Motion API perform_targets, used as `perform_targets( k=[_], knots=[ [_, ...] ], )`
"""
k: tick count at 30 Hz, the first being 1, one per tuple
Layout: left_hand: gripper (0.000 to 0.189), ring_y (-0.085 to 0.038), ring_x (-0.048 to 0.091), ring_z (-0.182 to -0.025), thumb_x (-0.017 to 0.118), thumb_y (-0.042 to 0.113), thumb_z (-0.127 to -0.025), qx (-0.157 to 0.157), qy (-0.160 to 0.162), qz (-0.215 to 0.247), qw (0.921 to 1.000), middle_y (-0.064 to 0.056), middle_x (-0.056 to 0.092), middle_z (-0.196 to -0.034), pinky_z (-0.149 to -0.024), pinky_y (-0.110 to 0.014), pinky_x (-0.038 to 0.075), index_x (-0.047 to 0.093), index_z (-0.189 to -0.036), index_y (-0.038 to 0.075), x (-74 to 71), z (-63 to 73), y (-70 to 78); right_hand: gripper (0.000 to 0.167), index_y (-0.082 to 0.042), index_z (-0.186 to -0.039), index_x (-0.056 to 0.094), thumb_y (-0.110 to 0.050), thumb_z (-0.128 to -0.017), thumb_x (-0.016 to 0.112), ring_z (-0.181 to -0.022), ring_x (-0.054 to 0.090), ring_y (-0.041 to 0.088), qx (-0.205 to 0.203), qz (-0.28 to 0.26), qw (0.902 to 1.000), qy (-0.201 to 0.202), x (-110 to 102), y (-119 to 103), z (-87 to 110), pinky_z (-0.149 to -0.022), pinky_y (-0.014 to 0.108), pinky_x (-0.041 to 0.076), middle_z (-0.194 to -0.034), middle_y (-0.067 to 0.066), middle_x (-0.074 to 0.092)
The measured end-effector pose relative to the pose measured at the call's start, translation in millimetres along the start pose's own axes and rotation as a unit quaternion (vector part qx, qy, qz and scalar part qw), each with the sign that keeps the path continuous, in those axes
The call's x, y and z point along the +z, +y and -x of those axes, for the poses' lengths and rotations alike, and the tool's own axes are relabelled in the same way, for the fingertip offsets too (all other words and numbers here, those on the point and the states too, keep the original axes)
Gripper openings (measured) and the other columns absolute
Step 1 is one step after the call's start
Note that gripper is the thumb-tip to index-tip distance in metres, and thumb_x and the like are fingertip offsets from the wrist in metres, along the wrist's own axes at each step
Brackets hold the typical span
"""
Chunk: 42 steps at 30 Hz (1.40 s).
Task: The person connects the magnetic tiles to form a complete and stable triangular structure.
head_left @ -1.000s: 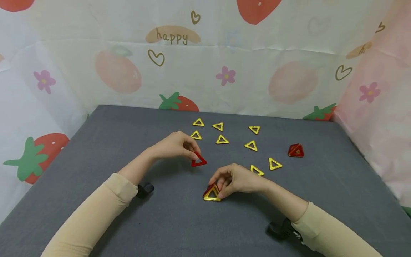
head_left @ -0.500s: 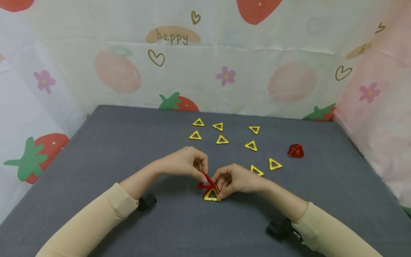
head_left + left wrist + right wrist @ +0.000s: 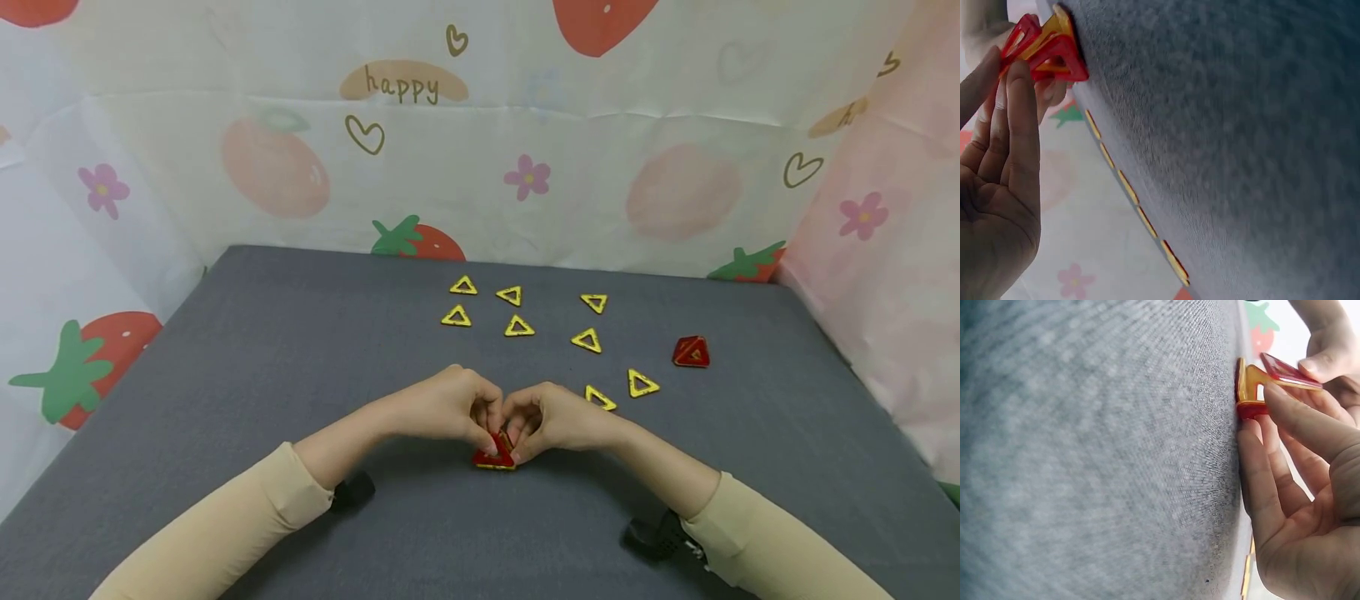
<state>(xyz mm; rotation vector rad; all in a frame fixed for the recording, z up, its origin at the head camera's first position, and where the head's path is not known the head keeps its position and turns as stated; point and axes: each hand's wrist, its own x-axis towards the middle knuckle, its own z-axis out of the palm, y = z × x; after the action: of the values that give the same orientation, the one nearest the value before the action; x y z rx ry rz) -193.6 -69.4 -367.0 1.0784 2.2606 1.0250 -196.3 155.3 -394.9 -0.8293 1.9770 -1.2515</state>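
My left hand [image 3: 453,408] pinches a red triangular magnetic tile [image 3: 1285,370] between thumb and fingertips. It leans at a slant over a small, partly built pyramid of red and yellow tiles. My right hand [image 3: 558,417] holds this pyramid from the right, fingertips at its edges. In the right wrist view a yellow tile [image 3: 1255,378] stands upright, with a red tile [image 3: 1250,410] beside it at the fingers. The left wrist view shows another red tile [image 3: 1063,57] standing at the pyramid's side. The hands nearly meet, and fingers hide part of the pyramid.
Several yellow triangular tiles lie flat beyond the hands, among them a nearer one [image 3: 642,383] and a far one [image 3: 463,286]. A finished-looking red pyramid [image 3: 692,352] stands at the right on the grey tablecloth [image 3: 360,300]. A printed curtain [image 3: 585,217] hangs behind.
My left hand has moved right and toward me, carrying the red tile from apart to against the pyramid, where it now covers the yellow face. My right hand has stayed in place.
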Motion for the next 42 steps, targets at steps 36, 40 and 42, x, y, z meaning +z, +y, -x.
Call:
perform_targets(
  k=[36,40,42],
  knots=[
    [0.02,-0.003,0.061,-0.058,0.085,0.011,-0.075,-0.053,0.026,-0.045,0.9972,0.002,0.071,-0.069,-0.054,-0.019,0.047,0.065,-0.08,0.013,12.6,2.8,4.2,0.028,-0.008,-0.105,0.074,-0.011,-0.078,0.082,-0.071,0.067,0.005,0.015,0.041,0.9986,0.031,2,-3,-0.6,-0.066,0.022,0.056,-0.086,0.009,0.075],
    [0.02,-0.003,0.06,-0.058,0.085,0.011,-0.075,-0.053,0.026,-0.046,0.9972,0.002,0.07,-0.069,-0.054,-0.019,0.047,0.065,-0.08,0.012,12.3,2.0,4.4,0.028,-0.011,-0.102,0.075,-0.015,-0.077,0.084,-0.071,0.067,0.006,0.026,0.059,0.9969,0.045,3,-5,-0.4,-0.065,0.022,0.055,-0.085,0.006,0.076],
    [0.02,-0.003,0.061,-0.059,0.085,0.011,-0.075,-0.053,0.025,-0.044,0.9973,0.002,0.07,-0.069,-0.054,-0.019,0.047,0.065,-0.08,0.012,12.0,1.8,4.2,0.027,-0.014,-0.1,0.075,-0.019,-0.076,0.086,-0.071,0.066,0.007,0.032,0.071,0.9956,0.052,3,-7,-0.5,-0.064,0.022,0.053,-0.084,0.004,0.076]
  ],
)
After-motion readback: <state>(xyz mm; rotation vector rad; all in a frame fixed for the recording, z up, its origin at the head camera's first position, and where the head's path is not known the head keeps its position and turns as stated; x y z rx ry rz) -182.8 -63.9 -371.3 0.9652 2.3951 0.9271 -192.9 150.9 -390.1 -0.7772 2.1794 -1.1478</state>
